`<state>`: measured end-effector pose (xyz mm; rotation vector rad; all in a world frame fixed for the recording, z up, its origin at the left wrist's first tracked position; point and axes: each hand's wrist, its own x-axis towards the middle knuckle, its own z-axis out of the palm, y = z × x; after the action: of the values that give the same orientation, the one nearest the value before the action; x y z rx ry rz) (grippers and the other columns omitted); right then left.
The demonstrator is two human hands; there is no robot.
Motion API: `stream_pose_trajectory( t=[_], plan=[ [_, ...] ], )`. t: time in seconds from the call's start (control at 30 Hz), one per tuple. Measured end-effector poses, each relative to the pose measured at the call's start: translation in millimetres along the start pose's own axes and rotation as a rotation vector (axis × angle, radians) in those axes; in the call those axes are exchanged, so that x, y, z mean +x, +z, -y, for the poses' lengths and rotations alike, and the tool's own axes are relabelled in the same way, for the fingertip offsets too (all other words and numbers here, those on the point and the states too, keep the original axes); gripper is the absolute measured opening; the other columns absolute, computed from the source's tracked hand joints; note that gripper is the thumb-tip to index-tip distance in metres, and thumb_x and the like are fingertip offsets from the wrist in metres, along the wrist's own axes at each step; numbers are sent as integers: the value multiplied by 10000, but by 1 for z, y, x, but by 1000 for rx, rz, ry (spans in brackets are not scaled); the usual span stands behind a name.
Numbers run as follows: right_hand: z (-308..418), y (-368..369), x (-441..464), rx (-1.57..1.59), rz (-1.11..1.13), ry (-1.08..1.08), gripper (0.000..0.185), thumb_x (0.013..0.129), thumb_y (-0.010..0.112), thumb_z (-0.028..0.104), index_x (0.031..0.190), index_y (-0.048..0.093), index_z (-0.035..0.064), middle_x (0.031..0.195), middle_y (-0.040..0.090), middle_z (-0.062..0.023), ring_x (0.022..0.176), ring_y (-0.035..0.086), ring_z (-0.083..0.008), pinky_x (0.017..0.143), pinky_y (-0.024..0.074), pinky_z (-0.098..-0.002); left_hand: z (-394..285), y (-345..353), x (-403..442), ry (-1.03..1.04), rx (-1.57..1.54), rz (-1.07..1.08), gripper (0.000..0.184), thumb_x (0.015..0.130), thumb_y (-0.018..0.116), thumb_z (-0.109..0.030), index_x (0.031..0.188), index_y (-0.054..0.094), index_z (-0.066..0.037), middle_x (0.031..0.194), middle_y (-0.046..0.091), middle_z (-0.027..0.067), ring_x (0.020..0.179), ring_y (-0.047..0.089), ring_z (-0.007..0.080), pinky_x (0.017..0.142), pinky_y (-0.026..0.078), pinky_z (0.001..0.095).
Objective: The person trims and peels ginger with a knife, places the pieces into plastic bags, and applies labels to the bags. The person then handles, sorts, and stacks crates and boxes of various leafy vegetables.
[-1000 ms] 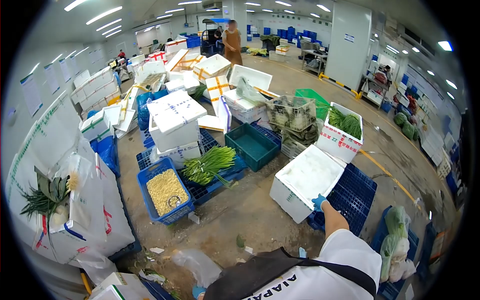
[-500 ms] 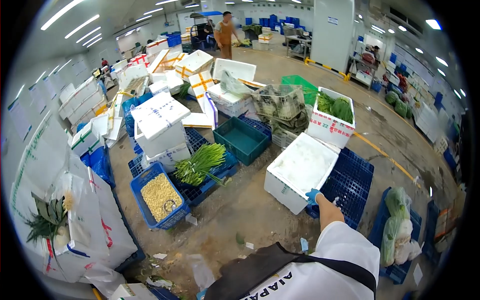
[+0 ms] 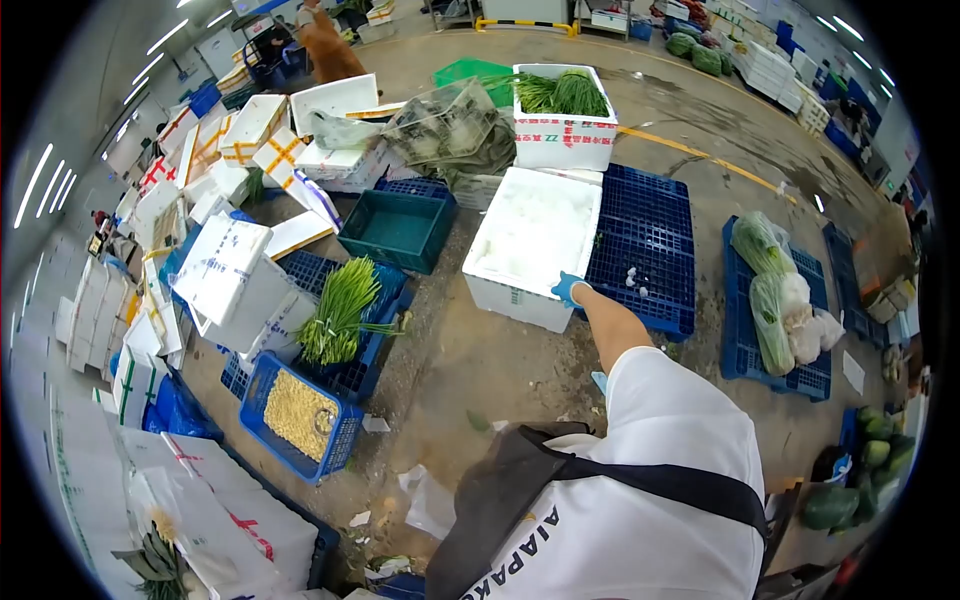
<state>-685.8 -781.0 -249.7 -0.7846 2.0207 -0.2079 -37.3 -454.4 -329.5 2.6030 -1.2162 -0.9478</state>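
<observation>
My right hand [image 3: 568, 288], in a blue glove, is on the near right corner of a white foam box [image 3: 520, 296], its fingers closed over the rim. White stuff that looks like crushed ice [image 3: 535, 225] fills the box. Directly behind stands another foam box [image 3: 565, 142] with red print, holding bunches of green leafy vegetables [image 3: 570, 93]. A blue plastic pallet [image 3: 645, 215] lies to the right, with a few white lumps [image 3: 635, 280] on it. My left hand is out of view.
Left of the box are a dark green crate [image 3: 395, 232], green stalks [image 3: 335, 312] and a blue basket [image 3: 300, 415] of pale yellow pieces. Bagged vegetables [image 3: 768, 300] lie on another pallet at right. Foam boxes [image 3: 250, 130] pile up far left, near a person [image 3: 325, 45].
My view has turned right and tilted down, so the scene appears shifted left and upward. My right hand stays on the same corner of the foam box.
</observation>
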Motion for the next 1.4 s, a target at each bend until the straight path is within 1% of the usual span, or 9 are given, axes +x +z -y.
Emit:
stream_pose_trajectory(
  t=[0.2, 0.23, 0.33, 0.43, 0.6, 0.8, 0.9, 1.13, 1.4],
  plan=[
    [-11, 2, 18, -49, 56, 29, 810, 938, 572, 277, 1555, 56, 182, 1082, 642, -176, 615, 570, -233, 482, 447, -375, 2, -3, -5, -19, 3, -7, 597, 751, 639, -66, 1335, 511, -66, 1130, 650, 206, 863, 665, 312, 726, 530, 453],
    [-18, 8, 30, -121, 40, -22, 775, 930, 587, 263, 1549, 128, 177, 1222, 601, -175, 817, 626, -277, 644, 515, -415, -1, -4, -4, -22, 0, -14, 599, 751, 639, -65, 1336, 510, -66, 1130, 650, 205, 862, 665, 311, 725, 530, 453],
    [-56, 48, 145, -420, -163, -166, 804, 871, 606, 381, 1508, 231, 64, 1470, 404, -185, 1271, 487, -318, 1046, 399, -382, -14, -8, -7, -39, -5, -28, 605, 749, 639, -61, 1339, 506, -67, 1130, 650, 204, 859, 664, 308, 724, 530, 451],
    [-19, 22, 52, 168, 50, -42, 649, 983, 396, 507, 1473, 319, 88, 1408, 490, -159, 1093, 585, -358, 876, 478, -466, -21, -7, -4, -52, -8, -35, 611, 747, 639, -57, 1343, 503, -67, 1130, 649, 203, 857, 663, 305, 722, 531, 450],
    [9, 9, 47, 80, 113, 3, 613, 997, 422, 430, 1478, 316, 67, 1363, 521, -216, 974, 650, -356, 764, 539, -422, -19, 0, -2, -75, -15, -32, 621, 744, 639, -50, 1349, 497, -68, 1130, 649, 202, 852, 662, 301, 719, 531, 448],
    [8, 10, 52, 103, 130, 2, 581, 1006, 401, 414, 1456, 360, 48, 1379, 493, -245, 1062, 631, -376, 828, 521, -466, -13, 8, -1, -73, -34, -30, 633, 741, 639, -42, 1356, 490, -68, 1130, 648, 199, 847, 661, 295, 716, 531, 446],
    [12, 13, 35, -53, 95, -34, 697, 973, 516, 365, 1523, 187, 92, 1347, 518, -257, 1033, 640, -374, 806, 520, -497, -10, 10, 0, -65, -53, -26, 639, 739, 639, -38, 1359, 487, -69, 1130, 648, 198, 844, 660, 292, 715, 531, 445],
    [8, 12, 3, 69, 144, -40, 835, 898, 648, 287, 1534, 137, 112, 1119, 654, -200, 727, 665, -289, 616, 555, -418, -11, 27, -5, -37, -94, -20, 653, 735, 640, -29, 1367, 479, -70, 1131, 647, 196, 837, 659, 286, 711, 532, 442],
    [-6, 23, -30, -114, 61, -48, 755, 918, 605, 375, 1510, 224, 102, 1054, 678, -133, 674, 649, -236, 543, 532, -379, -41, 34, -2, 3, -97, 3, 670, 731, 640, -18, 1376, 469, -71, 1131, 646, 193, 830, 657, 278, 707, 532, 439]
  ],
)
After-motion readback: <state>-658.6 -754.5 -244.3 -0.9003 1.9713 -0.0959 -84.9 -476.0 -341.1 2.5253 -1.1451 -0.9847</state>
